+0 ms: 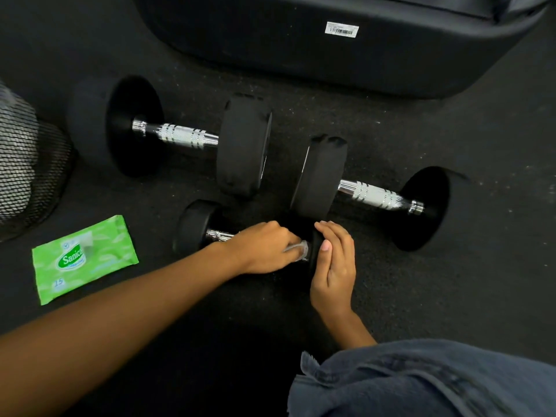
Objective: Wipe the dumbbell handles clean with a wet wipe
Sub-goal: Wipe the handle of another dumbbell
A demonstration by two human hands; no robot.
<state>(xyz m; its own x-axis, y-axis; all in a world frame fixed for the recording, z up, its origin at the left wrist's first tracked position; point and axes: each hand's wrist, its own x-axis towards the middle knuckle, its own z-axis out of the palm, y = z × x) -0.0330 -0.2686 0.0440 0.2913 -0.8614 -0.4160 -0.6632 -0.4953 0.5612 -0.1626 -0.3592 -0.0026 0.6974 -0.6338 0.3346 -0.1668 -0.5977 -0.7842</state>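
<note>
Three black dumbbells with chrome handles lie on the dark rubber floor. The smallest dumbbell [192,227] is nearest me. My left hand [261,251] grips its handle with a pale wet wipe [299,249] wrapped round the bar. My right hand [334,263] holds the small dumbbell's right weight, fingers curled over its rim. A large dumbbell [180,135] lies behind at the left, and another large dumbbell [373,194] lies at the right; neither is touched.
A green pack of wet wipes [84,260] lies on the floor at the left. A black mesh bin [30,170] stands at the far left. A big black padded bench or case [331,46] fills the back. My jeans-clad knee [421,380] is at the bottom right.
</note>
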